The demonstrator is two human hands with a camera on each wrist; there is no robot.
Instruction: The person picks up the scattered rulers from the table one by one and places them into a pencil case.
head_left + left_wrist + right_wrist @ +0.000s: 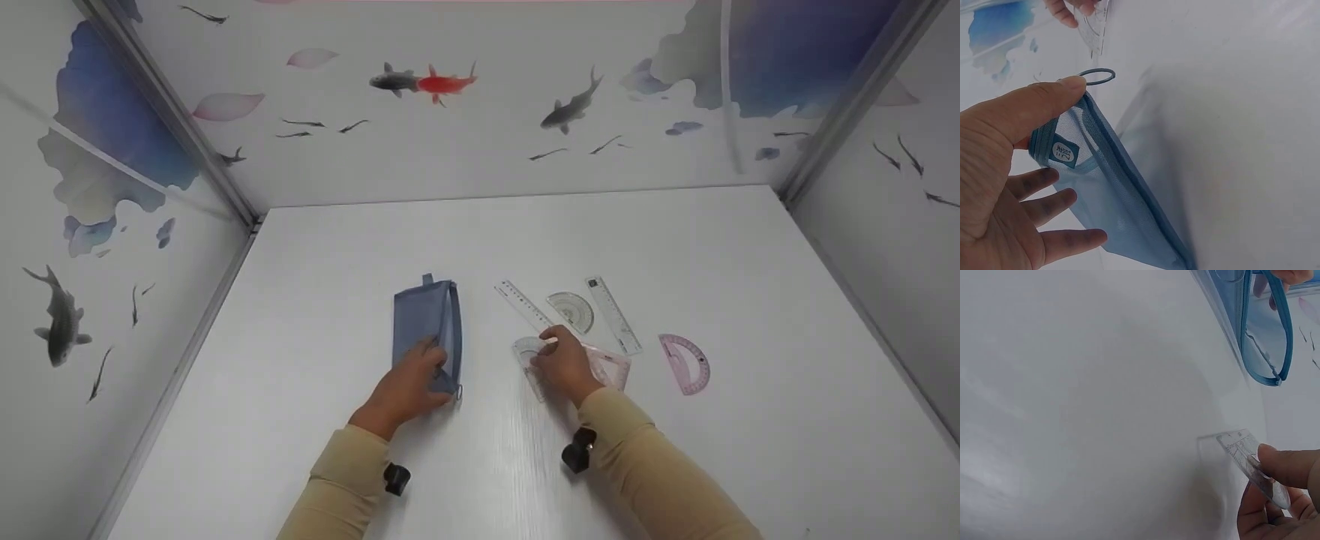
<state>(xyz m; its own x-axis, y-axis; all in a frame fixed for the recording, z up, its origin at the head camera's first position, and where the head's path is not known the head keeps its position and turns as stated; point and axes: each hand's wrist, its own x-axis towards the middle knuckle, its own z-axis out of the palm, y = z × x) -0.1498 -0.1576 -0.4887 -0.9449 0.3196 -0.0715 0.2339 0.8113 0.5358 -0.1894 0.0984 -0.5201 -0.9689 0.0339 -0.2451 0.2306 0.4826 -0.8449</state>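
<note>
My left hand point(401, 390) grips the near end of a blue mesh zipper pouch point(416, 315). In the left wrist view the thumb presses on the corner of the pouch point(1123, 197) beside a cord loop, while three fingers are spread below. The pouch's zipped edge point(1285, 309) gapes in the right wrist view. With thumb and fingers, my right hand point(564, 365) pinches a clear protractor point(1238, 447), tilted up from the table. Beside that hand lies a pink set square point(616, 365), partly covered by it.
Beyond the right hand lie a clear ruler point(523, 302), a second clear protractor point(576, 309) and another ruler point(616, 319). A pink protractor point(699, 367) is farther right. Printed panels point(487, 150) wall in the white table point(300, 300) at the back and sides.
</note>
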